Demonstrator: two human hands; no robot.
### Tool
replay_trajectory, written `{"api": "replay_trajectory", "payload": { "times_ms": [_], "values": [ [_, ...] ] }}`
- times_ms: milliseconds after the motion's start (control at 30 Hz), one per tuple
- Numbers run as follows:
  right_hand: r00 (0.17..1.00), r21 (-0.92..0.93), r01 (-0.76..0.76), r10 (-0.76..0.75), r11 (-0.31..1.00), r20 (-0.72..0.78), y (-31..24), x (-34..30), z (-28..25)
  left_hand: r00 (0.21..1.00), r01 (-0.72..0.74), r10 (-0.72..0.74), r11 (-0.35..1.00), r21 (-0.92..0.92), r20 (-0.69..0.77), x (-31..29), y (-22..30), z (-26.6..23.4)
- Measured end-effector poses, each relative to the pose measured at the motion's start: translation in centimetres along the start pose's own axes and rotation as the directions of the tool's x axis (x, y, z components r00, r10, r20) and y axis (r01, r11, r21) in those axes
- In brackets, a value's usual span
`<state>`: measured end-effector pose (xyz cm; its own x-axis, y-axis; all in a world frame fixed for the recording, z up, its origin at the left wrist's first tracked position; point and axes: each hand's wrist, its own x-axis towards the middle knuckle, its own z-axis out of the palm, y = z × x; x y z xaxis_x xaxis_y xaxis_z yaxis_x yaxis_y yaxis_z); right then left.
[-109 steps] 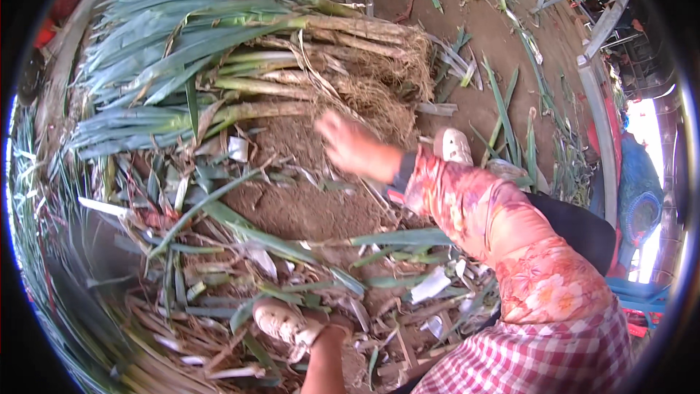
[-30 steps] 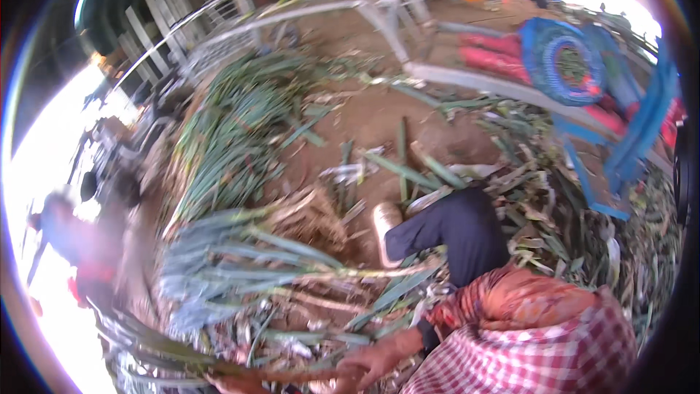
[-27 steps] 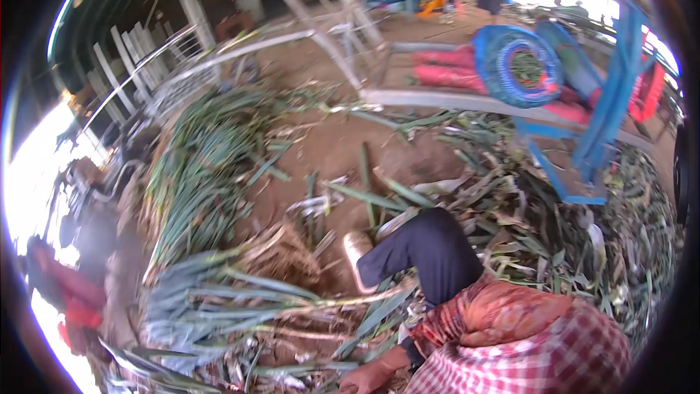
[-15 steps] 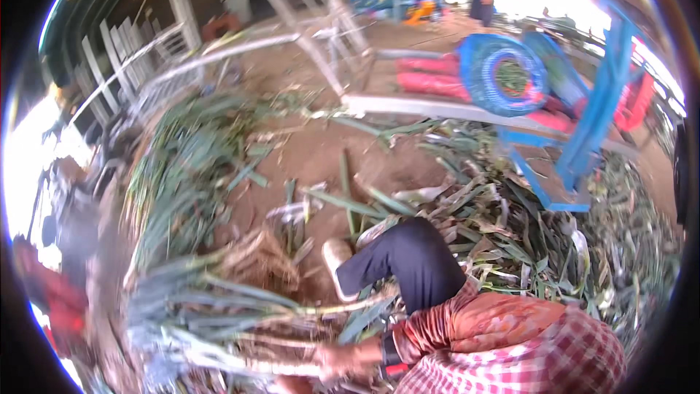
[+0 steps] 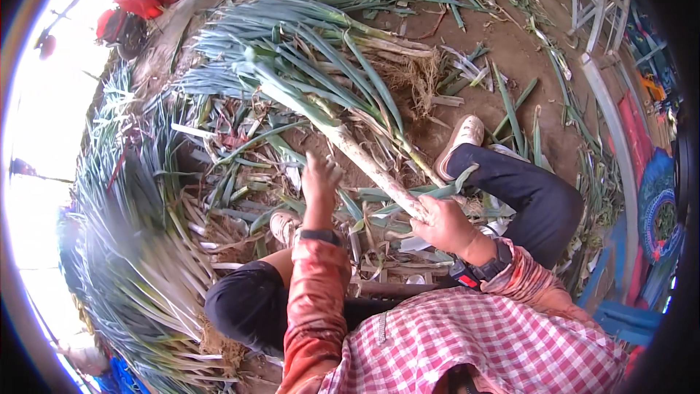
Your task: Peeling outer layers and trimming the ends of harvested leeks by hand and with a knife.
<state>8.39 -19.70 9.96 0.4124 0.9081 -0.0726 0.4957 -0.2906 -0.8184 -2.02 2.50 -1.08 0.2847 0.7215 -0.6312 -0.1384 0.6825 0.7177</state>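
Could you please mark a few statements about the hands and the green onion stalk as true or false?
1. The right hand grips the pale lower end of a long green onion stalk. True.
2. The left hand holds a knife. False: it is open and holds nothing.
3. A pile of green onions lies on the dirt ahead. True.
4. The person stands barefoot. False: the person sits, with a light shoe on the outstretched foot.

A farm sorting yard: bare dirt floor (image 5: 503, 51), heaped green leeks (image 5: 306, 51) all around, trimmed leaves (image 5: 240, 175) littering the ground.
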Motion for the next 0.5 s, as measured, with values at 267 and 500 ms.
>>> {"api": "replay_trajectory", "payload": {
  "times_ms": [267,500],
  "values": [
    [0.99,-0.385,0.114,-0.138,0.916,-0.035,-0.6,-1.4,0.6,0.921,-0.247,0.353,0.858,0.45,-0.167,4.4,1.9,0.6],
    [0.996,-0.258,-0.085,0.071,0.962,-0.062,-0.3,-1.2,1.0,0.825,-0.314,0.566,0.475,0.822,-0.011,2.7,2.3,0.7]
  ]
}}
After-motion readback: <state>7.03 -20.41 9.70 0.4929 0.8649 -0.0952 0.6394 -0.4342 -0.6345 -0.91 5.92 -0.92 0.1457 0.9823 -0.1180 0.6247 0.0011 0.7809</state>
